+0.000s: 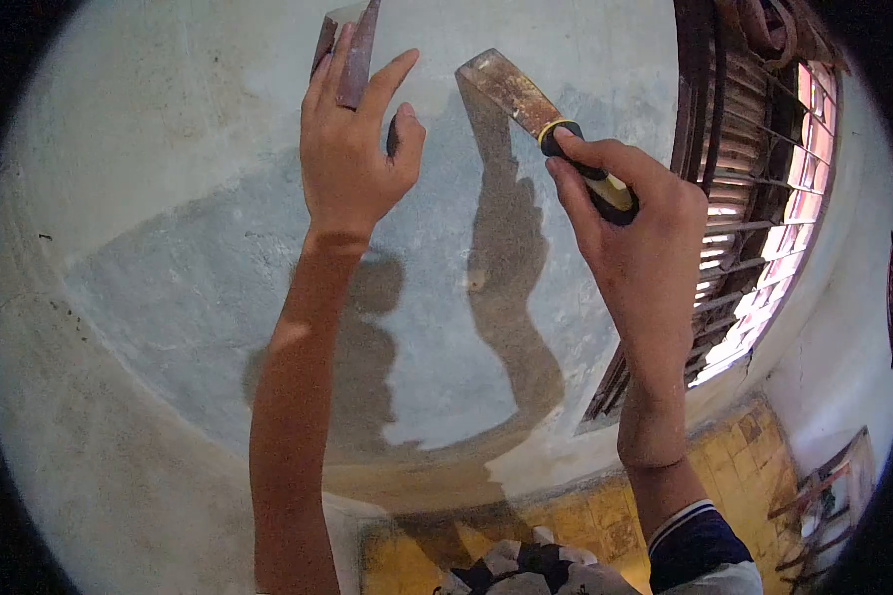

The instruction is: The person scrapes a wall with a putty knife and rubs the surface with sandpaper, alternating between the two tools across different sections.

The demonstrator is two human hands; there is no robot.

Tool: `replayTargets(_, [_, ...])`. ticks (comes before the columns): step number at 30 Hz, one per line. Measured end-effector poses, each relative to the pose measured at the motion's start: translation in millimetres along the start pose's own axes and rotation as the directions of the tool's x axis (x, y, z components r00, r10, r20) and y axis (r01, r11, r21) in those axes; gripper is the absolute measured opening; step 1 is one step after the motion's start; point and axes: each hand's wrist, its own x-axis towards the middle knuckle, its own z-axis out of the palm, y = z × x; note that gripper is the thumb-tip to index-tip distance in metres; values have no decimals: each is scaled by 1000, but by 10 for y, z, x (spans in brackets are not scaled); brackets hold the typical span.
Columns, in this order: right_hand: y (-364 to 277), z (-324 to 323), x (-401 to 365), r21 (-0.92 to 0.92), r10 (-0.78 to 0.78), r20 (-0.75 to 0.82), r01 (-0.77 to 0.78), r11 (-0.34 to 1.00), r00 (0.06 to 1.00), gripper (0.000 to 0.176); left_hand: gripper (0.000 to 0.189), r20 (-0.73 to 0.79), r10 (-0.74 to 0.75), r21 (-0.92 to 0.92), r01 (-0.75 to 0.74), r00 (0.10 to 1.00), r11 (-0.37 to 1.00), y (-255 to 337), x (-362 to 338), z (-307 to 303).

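Note:
My left hand (pixel 352 149) is raised against the wall (pixel 169 198) and grips a flat rusty metal blade (pixel 357 45) whose tip sticks up above my fingers. My right hand (pixel 635 228) holds a putty knife (pixel 521 99) by its black and yellow handle, with the worn blade angled up and left, close to the wall. The two blades are a short gap apart. A large grey patch of fresh filler (pixel 268 317) covers the pale wall under both hands, and their shadows fall on it.
A barred wooden window (pixel 754 198) with bright light stands to the right of the patch. Below lies a yellow tiled floor (pixel 585 516). A wooden frame (pixel 829 496) leans at the lower right. My clothing (pixel 526 570) shows at the bottom edge.

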Motion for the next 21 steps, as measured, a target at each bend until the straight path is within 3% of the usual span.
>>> replayTargets(6, [-191, -193, -82, 0, 30, -26, -30, 1000, 999, 14, 48, -36, 10, -25, -11, 999, 1000, -19, -6, 19])
replayTargets(8, [-51, -23, -18, -70, 47, 36, -45, 997, 998, 16, 48, 22, -19, 43, 19, 1000, 999, 16, -7, -28])
replayTargets(9, [-25, 4, 10, 7, 16, 1, -16, 1000, 1000, 16, 48, 58, -35, 73, 31, 998, 997, 42, -22, -45])
replayTargets(15, [-215, -249, -95, 21, 44, -47, -43, 999, 998, 15, 47, -46, 14, -42, -16, 999, 999, -9, -3, 25])
replayTargets(21, [-123, -74, -3, -28, 40, 8, -39, 999, 999, 15, 47, -4, 0, 8, 0, 1000, 1000, 34, 0, -21])
